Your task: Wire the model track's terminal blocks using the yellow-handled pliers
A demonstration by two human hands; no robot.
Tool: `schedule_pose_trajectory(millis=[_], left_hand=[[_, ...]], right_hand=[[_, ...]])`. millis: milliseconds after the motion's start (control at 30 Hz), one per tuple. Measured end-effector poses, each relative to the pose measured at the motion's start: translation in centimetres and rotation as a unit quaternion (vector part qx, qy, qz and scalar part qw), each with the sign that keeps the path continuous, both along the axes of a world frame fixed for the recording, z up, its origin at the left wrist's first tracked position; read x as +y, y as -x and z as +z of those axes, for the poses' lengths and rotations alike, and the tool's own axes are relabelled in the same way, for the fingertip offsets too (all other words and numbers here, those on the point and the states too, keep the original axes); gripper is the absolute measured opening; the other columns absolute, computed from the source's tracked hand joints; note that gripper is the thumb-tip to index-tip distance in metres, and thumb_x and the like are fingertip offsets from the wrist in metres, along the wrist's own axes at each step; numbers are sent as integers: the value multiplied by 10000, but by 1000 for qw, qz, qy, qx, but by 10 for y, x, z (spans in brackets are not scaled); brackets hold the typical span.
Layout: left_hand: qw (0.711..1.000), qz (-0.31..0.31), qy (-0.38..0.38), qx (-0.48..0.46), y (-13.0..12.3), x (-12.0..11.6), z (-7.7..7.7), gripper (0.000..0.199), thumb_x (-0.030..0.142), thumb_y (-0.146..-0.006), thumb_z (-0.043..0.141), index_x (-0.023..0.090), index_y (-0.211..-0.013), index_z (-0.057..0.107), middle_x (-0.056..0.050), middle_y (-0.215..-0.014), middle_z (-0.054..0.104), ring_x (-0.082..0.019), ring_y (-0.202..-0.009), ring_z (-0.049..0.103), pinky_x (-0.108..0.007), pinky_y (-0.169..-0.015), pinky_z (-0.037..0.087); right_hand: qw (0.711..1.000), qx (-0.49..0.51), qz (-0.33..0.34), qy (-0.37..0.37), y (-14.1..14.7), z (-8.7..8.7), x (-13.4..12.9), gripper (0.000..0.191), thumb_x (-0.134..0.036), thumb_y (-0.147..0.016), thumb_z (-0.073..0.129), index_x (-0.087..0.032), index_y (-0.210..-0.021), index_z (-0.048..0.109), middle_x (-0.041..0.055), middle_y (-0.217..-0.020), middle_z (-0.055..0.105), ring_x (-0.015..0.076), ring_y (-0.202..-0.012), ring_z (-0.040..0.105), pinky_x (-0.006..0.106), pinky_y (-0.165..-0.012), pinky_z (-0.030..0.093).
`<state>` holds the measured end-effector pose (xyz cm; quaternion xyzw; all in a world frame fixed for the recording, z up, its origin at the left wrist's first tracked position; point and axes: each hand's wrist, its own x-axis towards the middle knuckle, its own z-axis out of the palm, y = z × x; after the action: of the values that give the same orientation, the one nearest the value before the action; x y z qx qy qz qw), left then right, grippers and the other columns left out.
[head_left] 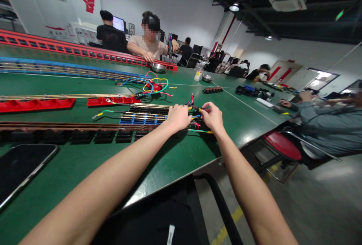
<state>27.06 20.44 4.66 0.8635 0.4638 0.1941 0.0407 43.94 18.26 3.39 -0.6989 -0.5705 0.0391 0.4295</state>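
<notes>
My left hand (178, 117) lies curled over the right end of a group of black and blue plastic rails (144, 118) with long brass-coloured strips along them. The fingertips point away and are partly hidden. Just to the right, my right hand (212, 116) pinches a dark wire with a yellow band (198, 109) that comes from the rail ends. Loose wires in blue, red and green stick out between and below the hands; a green wire (198, 130) runs under the right hand. A brown-stripped rail (79, 126) with black blocks lies nearest to me.
Red trays (36, 104), a blue rail (70, 67) and a long red rail (85, 51) stretch leftward. A phone (22, 169) lies at front left. Across the green table (237, 115), a co-worker holds a power drill (170, 47) by a metal bowl (158, 68). Another person sits at right.
</notes>
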Motion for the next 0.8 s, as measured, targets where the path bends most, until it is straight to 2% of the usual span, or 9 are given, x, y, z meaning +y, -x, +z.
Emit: schedule_pose_trajectory(millis=[100,200,267,367,467,533,633,733,800], left_hand=[[999,4,27,-44,-3,8,-1,312,301,-958,431,142,-1114,650,-152,-1084,700,-289,-1081,620,-405,-914,457],[994,-20,51,-95,-9,17,-1,274,214,-945,437,164,-1090,664,-139,-1094,701,-262,-1038,648,-349,-873,476],[991,-37,56,-115,-14,20,2,274,174,-928,445,169,-1092,664,-135,-1100,701,-257,-1043,650,-334,-870,478],[989,-46,63,-123,-21,22,8,302,151,-925,424,159,-1127,649,-145,-1120,691,-257,-1075,641,-338,-913,468],[991,-88,53,-88,-21,25,13,325,163,-918,449,134,-1205,598,-169,-1149,669,-268,-1091,630,-356,-935,464],[989,-135,46,-48,-16,28,14,313,183,-905,489,115,-1190,600,-177,-1130,670,-276,-1070,634,-357,-925,469],[974,-213,64,-39,-5,36,13,276,230,-936,445,126,-1073,660,-138,-1100,689,-248,-1030,641,-328,-927,464],[945,-284,123,-106,6,43,8,458,346,-1006,259,159,-1103,665,-62,-1134,700,-207,-1062,618,-303,-971,446],[928,-305,154,-146,10,44,5,546,408,-1014,174,183,-1176,644,-26,-1232,668,-192,-1162,570,-288,-1023,412]], right_hand=[[999,40,-4,25,0,2,3,81,-209,-787,543,-244,-851,580,-29,-654,653,152,-517,610,285,-631,505],[999,-2,2,35,1,5,4,140,-217,-815,506,-236,-910,608,-10,-686,662,169,-599,634,313,-697,516],[996,-74,46,23,3,8,3,230,-217,-795,542,-225,-1009,627,29,-838,696,193,-771,662,342,-800,509],[976,-169,138,4,6,11,2,493,-196,-725,624,-201,-1217,591,99,-1137,668,234,-1054,609,373,-955,454],[970,-167,174,13,5,12,4,664,-253,-752,644,-169,-1389,473,137,-1246,629,249,-1132,576,390,-996,429],[970,-149,191,26,3,11,6,725,-297,-771,655,-167,-1442,412,138,-1277,620,248,-1137,580,393,-997,428],[965,-144,215,29,-1,7,8,685,-327,-812,633,-169,-1442,414,135,-1317,602,242,-1158,571,386,-997,425],[968,-151,198,17,-1,6,9,528,-355,-890,548,-192,-1388,479,125,-1293,618,234,-1155,568,376,-980,431],[972,-157,177,11,3,6,8,433,-379,-930,493,-210,-1327,532,116,-1240,646,231,-1127,580,363,-960,438]])
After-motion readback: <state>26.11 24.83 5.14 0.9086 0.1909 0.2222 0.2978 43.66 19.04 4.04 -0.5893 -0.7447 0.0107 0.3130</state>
